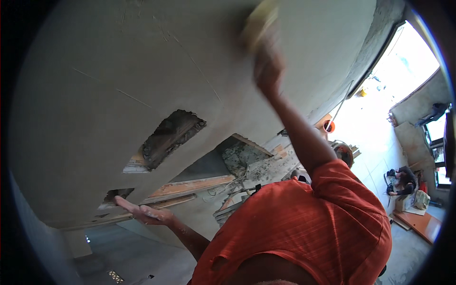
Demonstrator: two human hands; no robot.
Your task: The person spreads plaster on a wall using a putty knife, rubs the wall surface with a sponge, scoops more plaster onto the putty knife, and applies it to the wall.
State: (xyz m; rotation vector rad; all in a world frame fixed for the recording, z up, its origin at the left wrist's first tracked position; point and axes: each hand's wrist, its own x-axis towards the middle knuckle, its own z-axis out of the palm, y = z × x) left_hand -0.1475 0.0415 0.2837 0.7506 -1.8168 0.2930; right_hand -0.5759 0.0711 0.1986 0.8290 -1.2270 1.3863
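Note:
At the top of the view, my right hand (270,64) grips a pale yellow block (262,21) that looks like a sponge; motion smears both. The block is against a broad grey plastered wall (213,61), and a dark shadow lies beside it. Lower left, my left hand (151,214) is stretched out with its fingers pointing at a small rough-edged hole (118,194). Pale dust or plaster coats its palm and fingers, and nothing is in it. Between my hands a larger ragged hole (173,135) cuts through the plaster. Several thin scratches mark the surface.
Past the wall edge, wooden boards (190,187) and rubble lie below. An orange bucket (328,126) with a long pole stands right of my arm. Farther right, a person in dark clothes (403,181) crouches near an orange-brown panel (420,223). A bright doorway (408,57) opens at upper right.

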